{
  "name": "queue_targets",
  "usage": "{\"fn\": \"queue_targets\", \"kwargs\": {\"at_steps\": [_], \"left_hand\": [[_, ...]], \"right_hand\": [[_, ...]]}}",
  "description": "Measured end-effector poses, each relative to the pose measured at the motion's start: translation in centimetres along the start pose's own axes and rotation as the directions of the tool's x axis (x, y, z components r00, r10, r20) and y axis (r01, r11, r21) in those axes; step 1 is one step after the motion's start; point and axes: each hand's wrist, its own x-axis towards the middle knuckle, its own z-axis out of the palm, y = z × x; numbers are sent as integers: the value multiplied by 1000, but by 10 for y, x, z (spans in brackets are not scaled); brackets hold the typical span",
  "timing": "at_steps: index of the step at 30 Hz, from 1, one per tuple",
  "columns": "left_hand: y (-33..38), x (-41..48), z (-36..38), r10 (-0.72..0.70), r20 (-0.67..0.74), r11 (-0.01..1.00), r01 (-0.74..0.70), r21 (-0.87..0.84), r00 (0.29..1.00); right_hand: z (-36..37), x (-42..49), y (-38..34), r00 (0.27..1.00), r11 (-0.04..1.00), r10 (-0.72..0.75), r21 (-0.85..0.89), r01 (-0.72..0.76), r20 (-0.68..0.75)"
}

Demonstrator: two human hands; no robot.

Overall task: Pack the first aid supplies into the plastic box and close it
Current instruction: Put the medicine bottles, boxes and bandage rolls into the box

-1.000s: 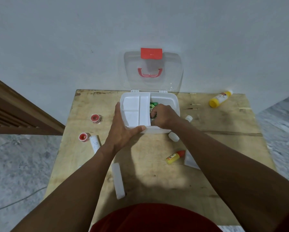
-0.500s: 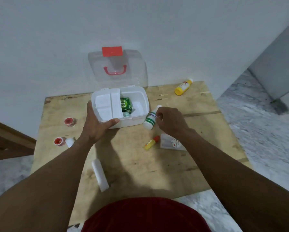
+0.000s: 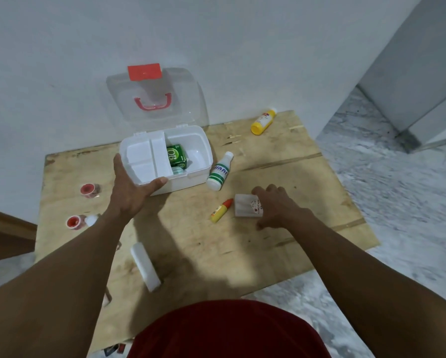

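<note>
The white plastic box (image 3: 203,148) stands open at the back of the wooden table, its clear lid (image 3: 180,99) with red latch leaning on the wall. An inner tray covers its left half; a green carton (image 3: 176,156) lies in the right half. My left hand (image 3: 131,189) grips the box's front left corner. My right hand (image 3: 278,208) is on a white packet (image 3: 245,205) lying on the table, fingers and thumb around its right end. A white bottle with a green label (image 3: 219,173) lies beside the box. A small yellow tube with a red cap (image 3: 220,211) lies left of the packet.
A yellow bottle (image 3: 263,121) lies at the table's (image 3: 281,177) far right corner. Two red tape rolls (image 3: 87,190) (image 3: 73,222) and a small white item (image 3: 91,220) sit at the left. A white bandage roll (image 3: 145,266) lies near the front. Marble floor drops off to the right.
My right hand left the box, touched the white bottle beside it, then moved down onto the white packet. The view swung right. My left hand stayed on the box.
</note>
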Motion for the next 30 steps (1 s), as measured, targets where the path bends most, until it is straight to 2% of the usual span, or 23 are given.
{"fn": "queue_targets", "kwargs": {"at_steps": [6,10,14,19,22,26,30], "left_hand": [[-1,0,-1,10,7,1000,-10,12,1000],[0,-1,-1,6,6,1000,-6,10,1000],[3,-2,0,-7,-7,1000,7,2,1000],[3,-1,1,-13,-9,1000,13,5,1000],[3,-1,1,-21,-9,1000,21,-1,1000],[3,0,0,-15,-11,1000,14,-7,1000],[4,-1,0,-6,-13,1000,6,-25,1000]], "right_hand": [[5,3,6,998,997,56,-50,-57,-28],[7,6,11,997,999,32,-39,-35,-76],[1,11,13,998,998,-4,-57,0,-64],[-16,21,12,998,995,28,95,-23,-55],[-33,29,7,986,975,61,223,-26,-154],[-63,40,-4,941,940,65,337,55,-333],[-95,53,-26,895,932,-15,318,174,-446]]}}
